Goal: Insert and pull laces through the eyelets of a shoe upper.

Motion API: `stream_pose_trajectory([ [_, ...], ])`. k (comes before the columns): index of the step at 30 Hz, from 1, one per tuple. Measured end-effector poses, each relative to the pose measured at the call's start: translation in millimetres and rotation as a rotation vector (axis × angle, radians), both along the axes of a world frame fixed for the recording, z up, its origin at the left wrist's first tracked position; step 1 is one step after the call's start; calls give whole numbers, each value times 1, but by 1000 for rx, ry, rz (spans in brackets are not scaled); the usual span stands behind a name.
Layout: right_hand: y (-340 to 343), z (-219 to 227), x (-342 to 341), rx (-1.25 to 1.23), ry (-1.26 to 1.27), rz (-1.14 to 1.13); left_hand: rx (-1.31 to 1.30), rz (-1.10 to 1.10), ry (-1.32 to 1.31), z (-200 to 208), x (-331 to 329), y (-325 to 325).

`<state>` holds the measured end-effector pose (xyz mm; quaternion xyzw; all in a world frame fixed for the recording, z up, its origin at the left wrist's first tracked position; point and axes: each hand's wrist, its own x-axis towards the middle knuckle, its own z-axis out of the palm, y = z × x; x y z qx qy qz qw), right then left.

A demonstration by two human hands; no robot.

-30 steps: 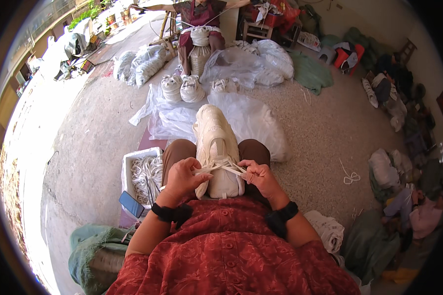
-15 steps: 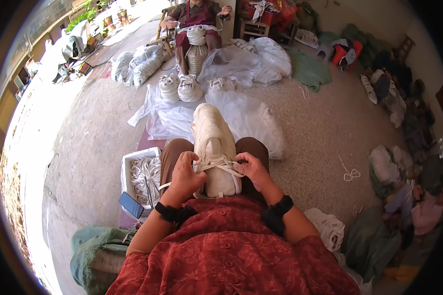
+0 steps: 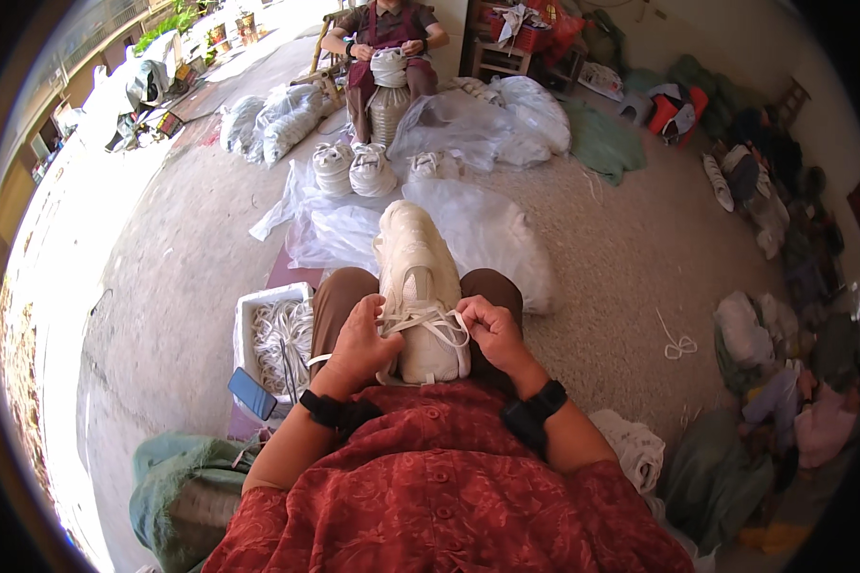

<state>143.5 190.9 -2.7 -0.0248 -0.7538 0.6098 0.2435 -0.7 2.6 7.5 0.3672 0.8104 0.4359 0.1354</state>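
A cream-white sneaker [image 3: 414, 244] rests on my lap between my knees, its toe pointing away from me. White shoelace [image 3: 432, 319] crosses over the tongue and forms a loop near the right side. My left hand [image 3: 356, 342] is at the shoe's left edge, thumb and fingers pinching the lace there; a lace end sticks out left past the wrist. At the right edge, my right hand [image 3: 495, 334] pinches the lace between thumb and forefinger, drawing it up in a loop.
To my left stands a white box [image 3: 244, 329] full of white laces, with a phone [image 3: 252, 392] at its near corner. Ahead, several white shoes [image 3: 371, 172] stand by plastic bags [image 3: 483, 229]. A co-worker [image 3: 389, 29] sits beyond, hands on a shoe. Green sacking [image 3: 186, 477] lies near left.
My right hand has turned slightly and now holds up a lace loop at the shoe's right side. My left hand stays almost in place. The co-worker's hands have come together at the shoe.
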Motion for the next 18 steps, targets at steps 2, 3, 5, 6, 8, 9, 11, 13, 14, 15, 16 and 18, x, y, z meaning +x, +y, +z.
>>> stream_pose_trajectory([
  [2, -4, 16, 3, 83, -85, -25, -54, 18, -73, 7, 3, -4],
  [3, -6, 22, 5, 84, -85, -24, -105, 26, -141, 14, 5, -5],
  [5, -7, 29, 8, 112, -254, 28, -122, 37, -53, 33, 10, -8],
  [6, -8, 32, 9, 114, -255, 31, -141, 50, 37, 40, 12, -11],
  [8, -7, 36, 12, 100, -300, -34, -99, 58, -36, 45, 9, -19],
  [9, -4, 32, 14, 102, -298, -32, -56, 64, -104, 46, 8, -23],
  [11, 5, 16, 23, 281, -245, -29, -29, 78, -154, 46, 8, -29],
  [13, 13, 24, 36, 200, -235, -65, -6, 97, -206, 39, 0, -42],
  [14, 19, 27, 46, 119, -227, -108, 118, 151, -328, 32, -14, -55],
  [15, 31, 29, 61, 74, -239, -193, 246, 204, -447, 27, -26, -69],
  [16, 46, 29, 81, 30, -251, -279, 356, 293, -499, 26, -35, -85],
  [18, 85, -2, 132, -92, -207, -489, 493, 402, -553, 18, -56, -125],
])
